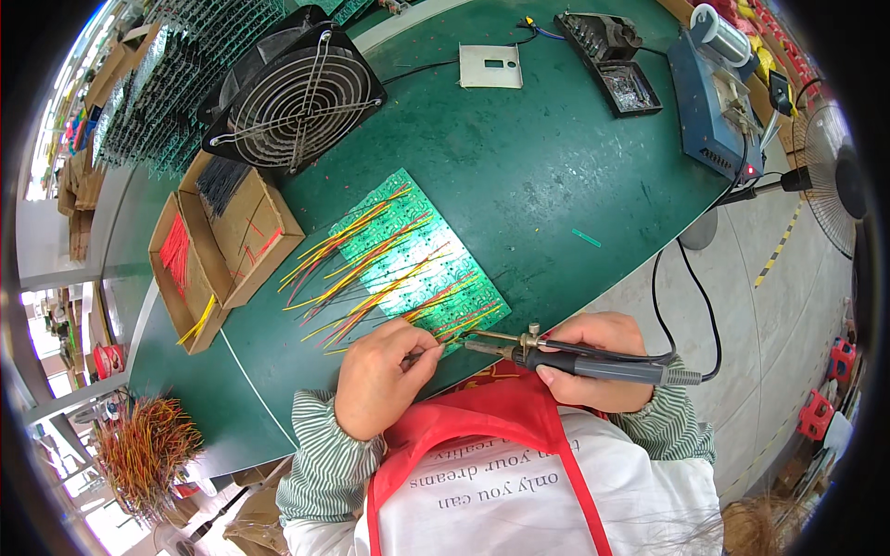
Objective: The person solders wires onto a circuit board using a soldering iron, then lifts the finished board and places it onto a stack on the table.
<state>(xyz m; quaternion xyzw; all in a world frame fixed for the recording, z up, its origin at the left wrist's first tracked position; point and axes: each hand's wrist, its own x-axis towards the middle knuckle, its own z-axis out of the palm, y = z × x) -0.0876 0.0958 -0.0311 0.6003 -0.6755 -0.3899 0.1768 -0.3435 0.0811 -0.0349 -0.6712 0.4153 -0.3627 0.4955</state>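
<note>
A green circuit board panel lies aslant on the table, with rows of red, yellow and black wires standing out from it to the left. At its near edge my left hand is closed, thumb and fingertips pinching what looks like a thin dark wire; its ends are hard to make out. My right hand grips a soldering iron with a black and grey handle. A thin metal solder-feed tube is clamped along the iron, and both tips point left at the board's near corner, close to my left fingertips.
Cardboard boxes of cut wires stand left, below a black fan. A blue soldering station with a solder spool sits far right, beside a black tray. The iron's cable loops off the table's right edge.
</note>
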